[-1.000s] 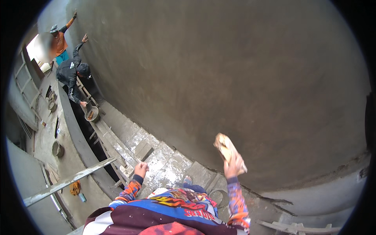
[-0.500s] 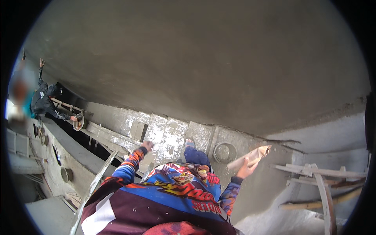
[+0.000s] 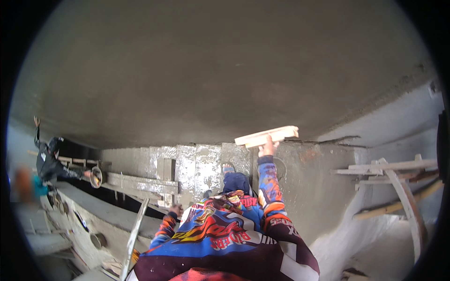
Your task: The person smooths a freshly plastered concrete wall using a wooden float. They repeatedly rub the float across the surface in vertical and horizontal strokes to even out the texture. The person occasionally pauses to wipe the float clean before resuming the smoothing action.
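My right hand [image 3: 268, 148] is closed around a pale wooden float [image 3: 262, 138], a long board with a lighter edge. The float is up at the foot of a wide grey wall of fresh-looking plaster [image 3: 225, 84]; whether it touches the plaster I cannot tell. Low on the left, near my side, is my left hand [image 3: 176, 210]; its fingers are small and unclear, and no object shows in it. Just below the float, a round ring-like rim [image 3: 280, 168] lies on the wet floor, partly hidden behind my right forearm.
Wet, splashed planks [image 3: 185, 161] run underfoot, with a wooden block [image 3: 168, 169] on them. At the left, a co-worker in dark clothes [image 3: 47, 161] reaches into a bucket [image 3: 96, 178]. A slanting pole [image 3: 135, 236] stands near my left arm. Timber framing [image 3: 393, 166] juts in at the right.
My right hand has carried the float up and left, toward the wall, with the arm stretched further. My left hand has dropped lower. The whole view has shifted.
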Available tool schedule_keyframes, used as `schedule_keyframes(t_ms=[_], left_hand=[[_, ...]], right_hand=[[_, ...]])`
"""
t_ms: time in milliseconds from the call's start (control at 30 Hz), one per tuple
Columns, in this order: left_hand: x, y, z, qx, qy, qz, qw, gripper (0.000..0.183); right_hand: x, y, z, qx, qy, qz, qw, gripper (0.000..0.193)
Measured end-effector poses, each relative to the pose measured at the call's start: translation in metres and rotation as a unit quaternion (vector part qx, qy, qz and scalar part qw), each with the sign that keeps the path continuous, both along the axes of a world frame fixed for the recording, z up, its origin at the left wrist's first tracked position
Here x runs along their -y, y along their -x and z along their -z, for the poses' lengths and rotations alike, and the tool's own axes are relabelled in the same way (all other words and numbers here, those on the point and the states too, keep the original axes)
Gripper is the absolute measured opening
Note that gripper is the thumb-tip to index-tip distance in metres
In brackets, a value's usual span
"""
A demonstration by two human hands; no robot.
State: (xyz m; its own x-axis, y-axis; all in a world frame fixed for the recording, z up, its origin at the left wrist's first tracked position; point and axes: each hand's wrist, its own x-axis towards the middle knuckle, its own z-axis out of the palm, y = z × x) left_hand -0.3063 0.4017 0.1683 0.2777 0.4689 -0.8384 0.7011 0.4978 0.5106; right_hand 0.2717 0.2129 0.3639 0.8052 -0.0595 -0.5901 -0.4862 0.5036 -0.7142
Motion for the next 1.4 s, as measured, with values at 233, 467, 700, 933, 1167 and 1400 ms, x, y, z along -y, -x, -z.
schedule_keyframes(t_ms=[233, 467, 700, 933, 1167, 1400], left_hand=[[0.016, 0.027, -0.018, -0.105, -0.092, 0.034, 0.99, 0.047], [-0.034, -0.058, -0.093, -0.058, -0.032, 0.019, 0.998, 0.027], [-0.09, -0.102, -0.106, -0.024, -0.07, 0.055, 0.996, 0.029], [-0.07, -0.116, -0.135, 0.022, -0.085, 0.058, 0.994, 0.017], [-0.09, -0.122, -0.139, -0.016, -0.058, 0.101, 0.993, 0.025], [-0.099, -0.144, -0.112, 0.005, -0.061, 0.066, 0.996, 0.022]], right_hand=[[-0.07, -0.064, -0.048, 0.083, -0.036, 0.035, 0.995, 0.088], [-0.092, -0.082, -0.174, 0.23, -0.071, 0.209, 0.948, 0.085], [-0.192, -0.026, -0.167, 0.403, 0.212, 0.129, 0.881, 0.084], [-0.123, -0.079, -0.181, 0.218, 0.071, 0.24, 0.943, 0.064], [-0.166, -0.066, -0.142, 0.339, 0.25, 0.242, 0.874, 0.078], [-0.147, -0.095, -0.2, 0.316, 0.224, 0.294, 0.874, 0.066]])
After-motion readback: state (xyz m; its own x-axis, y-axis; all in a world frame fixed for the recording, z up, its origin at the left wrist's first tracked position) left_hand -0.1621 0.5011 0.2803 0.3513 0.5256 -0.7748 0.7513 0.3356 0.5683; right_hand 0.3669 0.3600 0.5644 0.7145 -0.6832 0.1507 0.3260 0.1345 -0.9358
